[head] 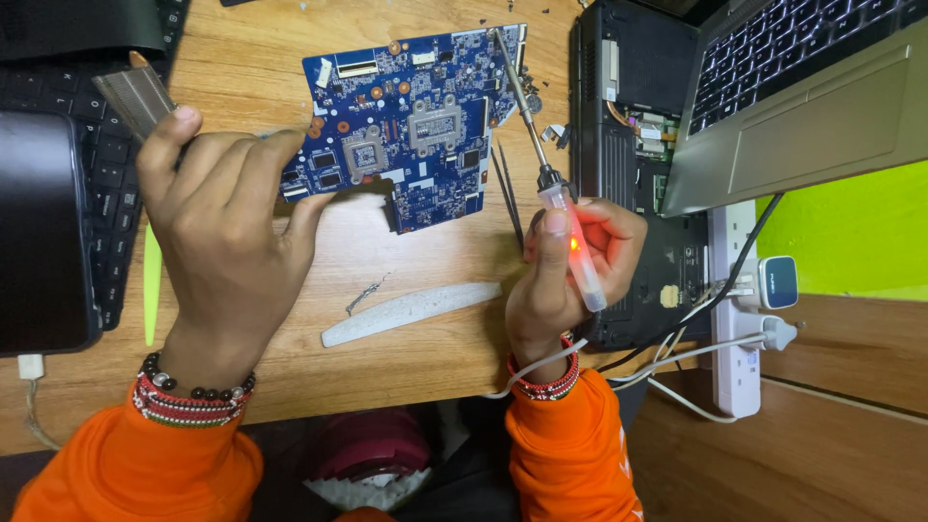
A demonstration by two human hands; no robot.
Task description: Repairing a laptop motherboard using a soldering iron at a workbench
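The left hand [217,227] lies curled over the left edge of a blue printed circuit board with silver square chip frames [411,126], fingers pressing it flat on the pale wooden surface [290,58]; the thumb reaches up beside a ribbed grey metal heat sink [135,97]. The right hand [570,275] is closed around a soldering iron with a clear plastic handle glowing red inside [570,242], its long metal shaft slanting up so the tip rests at the board's upper right corner. Thin black tweezers [507,188] lie just beside the board. A curved whitish plastic strip [411,311] sits below it. An opened black laptop base [628,145] stands to the right, near a white power strip [737,358].
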